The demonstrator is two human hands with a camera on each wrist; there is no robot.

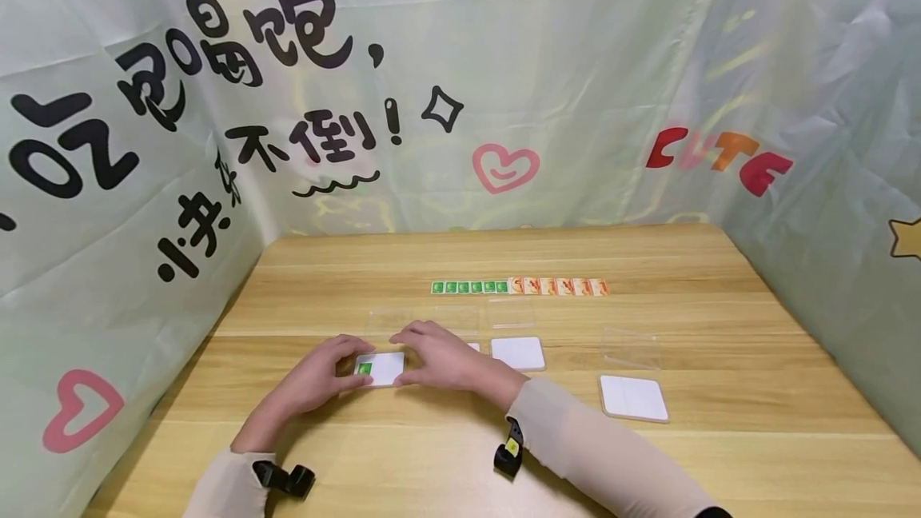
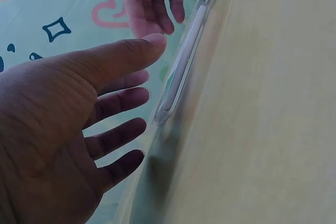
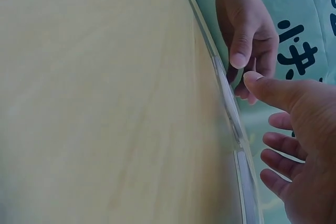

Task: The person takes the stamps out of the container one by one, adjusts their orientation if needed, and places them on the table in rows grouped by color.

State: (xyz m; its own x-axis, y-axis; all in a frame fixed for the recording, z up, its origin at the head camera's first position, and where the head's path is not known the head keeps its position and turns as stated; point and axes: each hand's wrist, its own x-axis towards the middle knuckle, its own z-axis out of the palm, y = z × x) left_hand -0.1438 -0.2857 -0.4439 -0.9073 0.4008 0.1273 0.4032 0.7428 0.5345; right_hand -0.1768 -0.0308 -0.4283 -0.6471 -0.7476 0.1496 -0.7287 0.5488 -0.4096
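A white rectangular piece (image 1: 389, 366) with rounded corners lies on the table, a small green picture card (image 1: 364, 368) at its left end. My left hand (image 1: 316, 375) is at its left side, thumb tip over the near left corner. On the opposite side is my right hand (image 1: 444, 358), its thumb by the near right corner. In the left wrist view, the piece (image 2: 184, 61) shows edge-on beside my left hand (image 2: 58, 114), whose fingers are spread. The right wrist view shows loosely extended fingers on my right hand (image 3: 304, 135).
More white pieces (image 1: 518, 353) (image 1: 634, 398) lie to the right, one partly hidden behind my right hand. Clear plastic frames (image 1: 512, 313) (image 1: 630, 349) lie behind them. Farther back runs a row of green cards (image 1: 470, 288) and orange-red cards (image 1: 557, 286). Printed cloth (image 1: 590, 62) encloses the table.
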